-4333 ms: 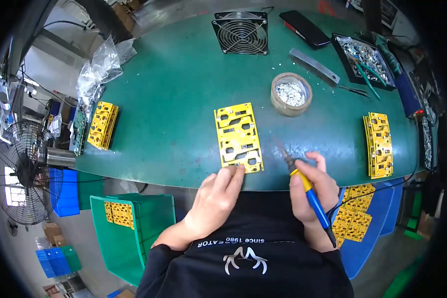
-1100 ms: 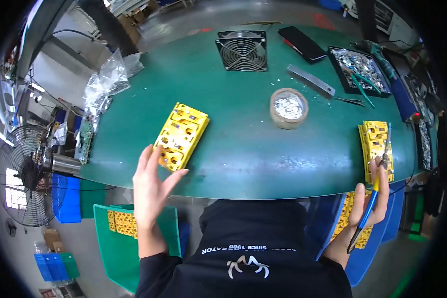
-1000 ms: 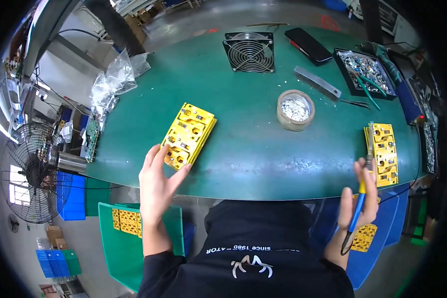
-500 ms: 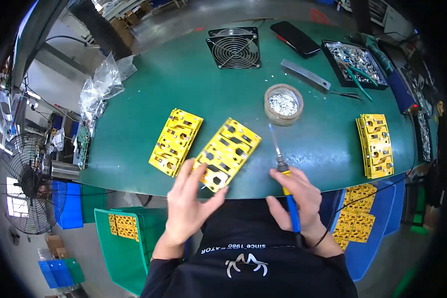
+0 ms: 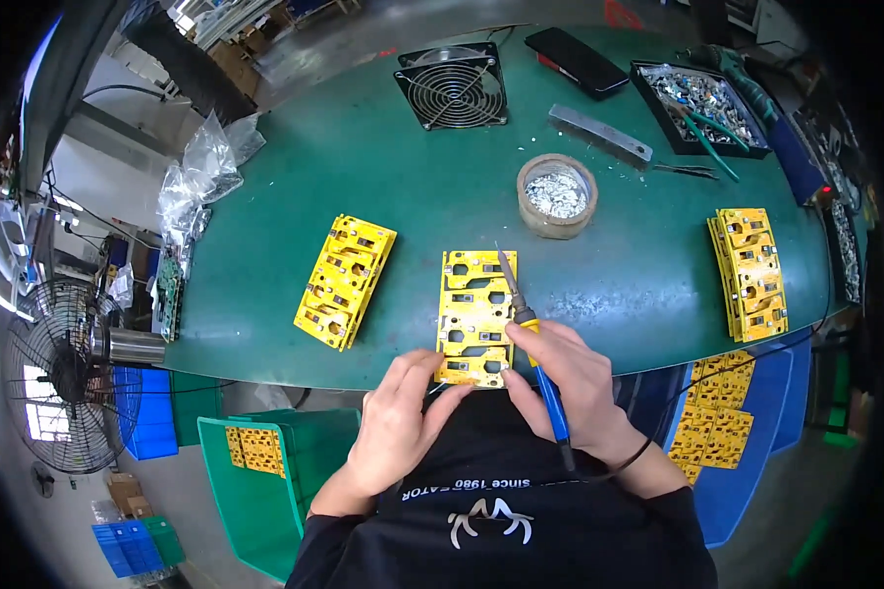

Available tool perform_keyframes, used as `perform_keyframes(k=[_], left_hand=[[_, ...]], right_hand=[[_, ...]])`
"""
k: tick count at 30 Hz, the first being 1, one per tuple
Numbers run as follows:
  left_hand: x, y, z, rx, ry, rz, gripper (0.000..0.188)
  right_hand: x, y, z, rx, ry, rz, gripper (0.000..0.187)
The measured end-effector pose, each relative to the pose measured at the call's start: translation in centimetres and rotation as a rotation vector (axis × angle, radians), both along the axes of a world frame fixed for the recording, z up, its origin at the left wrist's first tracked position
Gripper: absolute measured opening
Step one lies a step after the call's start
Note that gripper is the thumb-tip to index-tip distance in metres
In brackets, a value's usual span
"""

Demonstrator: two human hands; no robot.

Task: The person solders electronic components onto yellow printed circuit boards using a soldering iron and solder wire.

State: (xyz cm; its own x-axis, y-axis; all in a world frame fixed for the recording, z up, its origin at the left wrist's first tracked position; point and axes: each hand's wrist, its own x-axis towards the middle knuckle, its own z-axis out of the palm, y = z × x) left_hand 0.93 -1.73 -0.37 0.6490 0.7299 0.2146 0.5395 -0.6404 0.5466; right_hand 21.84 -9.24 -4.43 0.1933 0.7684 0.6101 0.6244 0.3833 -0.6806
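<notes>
A yellow circuit-board panel [image 5: 474, 312] with dark cutouts lies nearly upright in front of me at the table's near edge. My left hand [image 5: 398, 422] pinches its lower left corner between thumb and fingers. In my right hand [image 5: 587, 398] is a soldering iron [image 5: 550, 398] with a blue and yellow handle. The iron's tip slants up over the panel's upper right edge; whether it touches cannot be told. My right thumb and index finger are close against the panel's right edge. Beyond the iron stands a round tub [image 5: 557, 226] of silvery bits.
Yellow panel stacks lie left [image 5: 346, 282] and right [image 5: 752, 275]. A small fan [image 5: 455, 90], black phone-like slab [image 5: 577, 62], metal bar [image 5: 599, 133] and pliers [image 5: 709, 143] lie farther back. Below the table are a green bin [image 5: 234, 491] and blue bin [image 5: 732, 501] holding panels.
The panel has turned from slanted to nearly straight and shifted slightly right. My right hand with the soldering iron has moved left to the panel. My left hand has shifted right and nearer me.
</notes>
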Motion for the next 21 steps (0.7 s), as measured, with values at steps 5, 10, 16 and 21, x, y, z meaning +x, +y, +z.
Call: perform_keyframes(k=[5, 10, 16, 21], left_hand=[[0.0, 0.9, 0.5, -0.077, -0.053, 0.079, 0.015], [1.2, 2.5, 0.2, -0.097, -0.148, 0.009, 0.011], [2.7, 3.7, -0.4, 0.097, -0.175, -0.105, 0.009], [4.0, 3.4, -1.0, 0.141, -0.133, -0.044, 0.011]], right_hand=[[1.4, 0.1, 0.2, 0.046, 0.003, -0.059, 0.039], [3.1, 0.2, 0.3, 0.038, -0.01, -0.225, 0.039], [3.2, 0.1, 0.4, 0.091, -0.077, -0.326, 0.037], [2.2, -1.1, 0.6, 0.102, 0.082, -0.179, 0.029]])
